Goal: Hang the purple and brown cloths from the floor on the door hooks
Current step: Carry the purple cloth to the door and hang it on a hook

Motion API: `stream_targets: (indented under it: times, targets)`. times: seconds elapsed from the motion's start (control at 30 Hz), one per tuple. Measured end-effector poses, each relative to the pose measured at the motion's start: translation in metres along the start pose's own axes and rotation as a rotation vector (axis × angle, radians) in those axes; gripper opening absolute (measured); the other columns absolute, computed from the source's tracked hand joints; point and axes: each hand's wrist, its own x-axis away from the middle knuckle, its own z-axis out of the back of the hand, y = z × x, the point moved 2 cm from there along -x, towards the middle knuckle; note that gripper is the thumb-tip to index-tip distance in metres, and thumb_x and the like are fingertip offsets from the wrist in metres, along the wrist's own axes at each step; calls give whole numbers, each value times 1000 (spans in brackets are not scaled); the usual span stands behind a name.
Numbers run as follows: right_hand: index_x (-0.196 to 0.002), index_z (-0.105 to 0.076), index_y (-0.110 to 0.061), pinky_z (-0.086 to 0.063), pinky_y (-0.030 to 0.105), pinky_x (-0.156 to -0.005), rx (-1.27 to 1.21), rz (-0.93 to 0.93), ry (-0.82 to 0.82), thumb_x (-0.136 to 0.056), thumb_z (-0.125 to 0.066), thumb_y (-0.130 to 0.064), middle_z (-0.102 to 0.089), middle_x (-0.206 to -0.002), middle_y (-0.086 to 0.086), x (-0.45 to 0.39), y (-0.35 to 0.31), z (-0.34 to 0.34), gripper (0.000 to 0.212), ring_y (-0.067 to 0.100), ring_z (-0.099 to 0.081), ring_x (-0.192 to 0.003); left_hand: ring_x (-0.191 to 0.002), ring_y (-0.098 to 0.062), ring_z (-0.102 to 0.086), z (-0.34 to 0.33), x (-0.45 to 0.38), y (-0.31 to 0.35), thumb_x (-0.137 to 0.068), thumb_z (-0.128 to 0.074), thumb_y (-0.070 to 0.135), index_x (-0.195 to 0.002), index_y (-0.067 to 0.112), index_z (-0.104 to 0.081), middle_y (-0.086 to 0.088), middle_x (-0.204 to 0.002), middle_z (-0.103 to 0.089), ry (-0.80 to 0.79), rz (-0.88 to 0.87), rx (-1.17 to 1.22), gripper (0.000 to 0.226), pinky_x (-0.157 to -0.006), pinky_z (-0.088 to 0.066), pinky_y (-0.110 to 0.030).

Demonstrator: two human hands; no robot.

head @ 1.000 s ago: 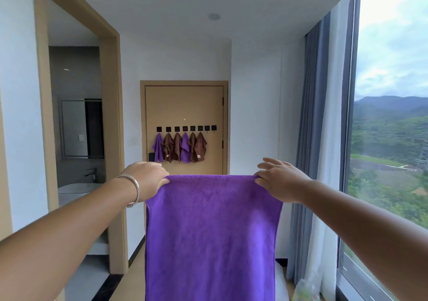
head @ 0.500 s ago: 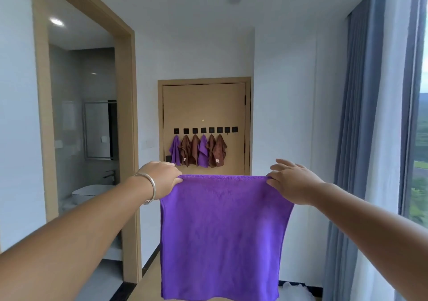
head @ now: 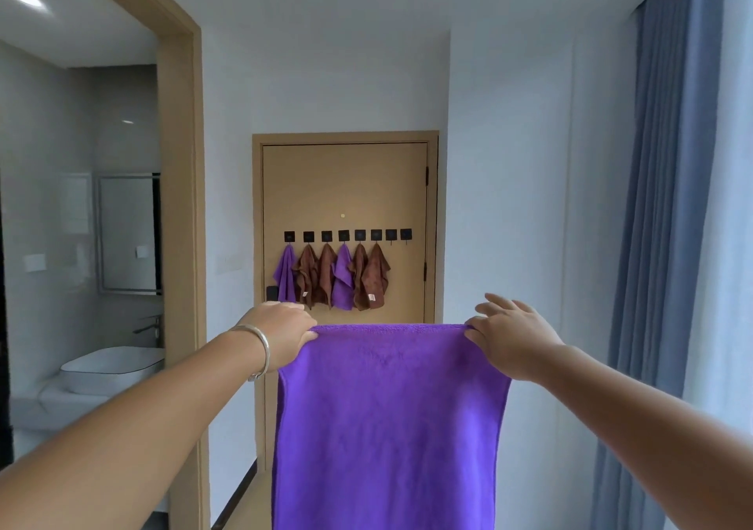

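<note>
A person holds a large purple fleece cloth (head: 387, 427) stretched out at arm's length in a hallway, its top edge level between the two hands and the rest hanging straight down out of view at the bottom. The left hand (head: 281, 336), with a silver bangle (head: 260, 352) on the wrist, grips the cloth's top left corner with curled fingers; the right hand (head: 513, 338) pinches the top right corner, its other fingers spread above the edge. Beyond the cloth stands a tan wooden door (head: 346, 187) carrying a row of eight square black hooks (head: 344, 235). Six small cloths hang from the six hooks nearest the door's left edge, two purple (head: 341, 281) and four brown (head: 375, 277); the two hooks nearest its right edge are bare. A bathroom with a white basin (head: 110, 366) opens at left, and blue curtains (head: 668, 203) hang at right
</note>
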Motion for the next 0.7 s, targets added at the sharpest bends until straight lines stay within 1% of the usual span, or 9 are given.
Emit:
stream_targets:
  times: [0.03,0.1,0.17,0.2,0.33,0.4,0.43,0.53,0.7]
  targets:
    - [-140,-43,-33,-22,40,-115,-2,-9,-8,-102,-25,-37,-36,-150,-3,-15,0,-7,43,22,-11,-147,-105,-15,-55,-9,-14,-8,-102,-30,37,-93,24,-59,6,-99,-57,9,-3,4,33,-87,-42,-28]
    - [-140,-44,-33,-21,39,-115,-3,-19,-14,-102,-24,-36,-37,-150,-3,-49,0,-20,43,22,-11,-147,-114,-15,-52,-26,-47,-27,-102,-30,37,-98,23,-60,5,-110,-60,25,-19,3,33,-94,-40,-30]
    - [-140,-43,-33,-21,40,-116,4,-15,-29,-102,-24,-35,-36,-150,-3,-79,-1,-31,43,22,-10,-147,-119,-15,-49,-42,-76,-43,-102,-30,38,-102,25,-60,5,-117,-59,29,-27,14,32,-97,-38,-29]
    - [-140,-43,-33,-21,40,-116,16,-13,-31,-102,-25,-35,-36,-150,-3,-94,-1,-37,43,23,-10,-147,-117,-15,-50,-49,-90,-50,-102,-30,38,-102,25,-60,5,-115,-59,38,-33,23,32,-95,-38,-28]
    - [-140,-43,-32,-21,40,-115,27,-29,-46,-102,-26,-33,-36,-149,-2,-145,-4,-61,42,23,-10,-147,-97,-11,-53,-80,-141,-74,-102,-31,37,-101,25,-61,7,-101,-58,49,-51,49,33,-88,-42,-25]
    - [-140,-44,-31,-21,40,-115,22,-37,-50,-102,-25,-33,-35,-150,-2,-167,-5,-74,42,23,-10,-146,-95,-10,-53,-98,-161,-84,-102,-31,37,-102,26,-61,8,-101,-58,44,-45,61,33,-87,-43,-25]
    - [-140,-44,-31,-22,39,-115,14,-40,-49,-102,-25,-34,-35,-150,-2,-178,-5,-81,43,23,-10,-146,-98,-10,-54,-107,-171,-88,-102,-31,38,-103,26,-62,8,-102,-58,36,-44,64,33,-88,-43,-25]
    - [-139,-46,-31,-21,38,-115,-38,-64,-49,-103,-22,-38,-35,-151,-3,-209,-3,-100,44,20,-10,-147,-113,-13,-53,-133,-200,-97,-102,-30,38,-110,25,-62,7,-112,-60,-10,-43,51,35,-98,-42,-30]
    - [-136,-49,-31,-22,36,-114,-78,-66,-32,-102,-23,-38,-40,-147,-3,-265,8,-140,43,20,-14,-145,-118,-13,-50,-170,-255,-109,-103,-29,37,-114,24,-61,7,-118,-59,-28,-46,37,36,-102,-39,-30]
